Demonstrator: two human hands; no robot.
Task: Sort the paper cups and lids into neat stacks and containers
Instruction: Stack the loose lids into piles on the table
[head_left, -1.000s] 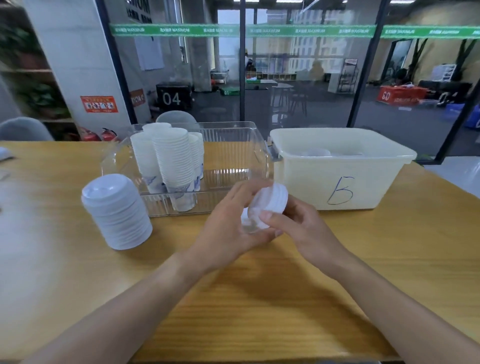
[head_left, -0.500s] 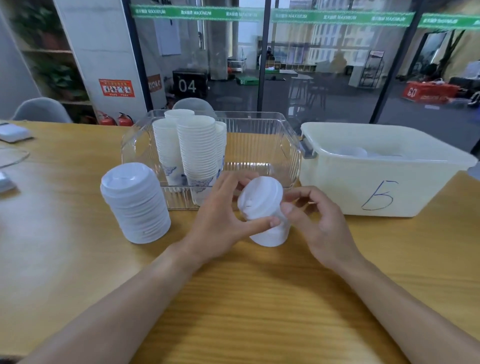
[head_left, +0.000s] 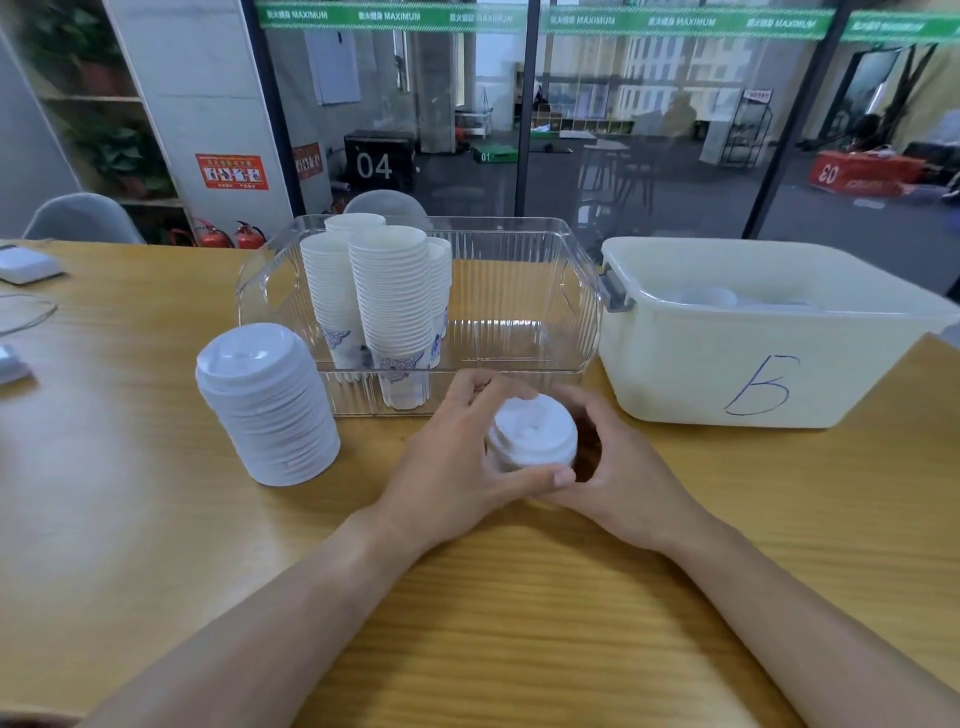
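Nearest to us, both hands cup one lidded paper cup standing on the wooden table. The left hand curls round its near-left side, thumb across the front; the right hand wraps the right side, fingers bent behind the rim.

We judge the step in hand to be freeing the lid. Advice to ourselves: steady the thin cup wall low with one hand, lift the lid's edge gradually with the other, and avoid squeezing, since the paper would likely crumple.

The lid is matte white plastic, domed, with a raised rim. To the left stands the lid stack, tall, ribbed at each edge, leaning slightly. Behind it, the clear bin has fluted, glossy walls and holds nested cup stacks, white with blue print near the bases. Right, the opaque cream tub is marked by hand; pale shapes lie inside, unidentifiable.
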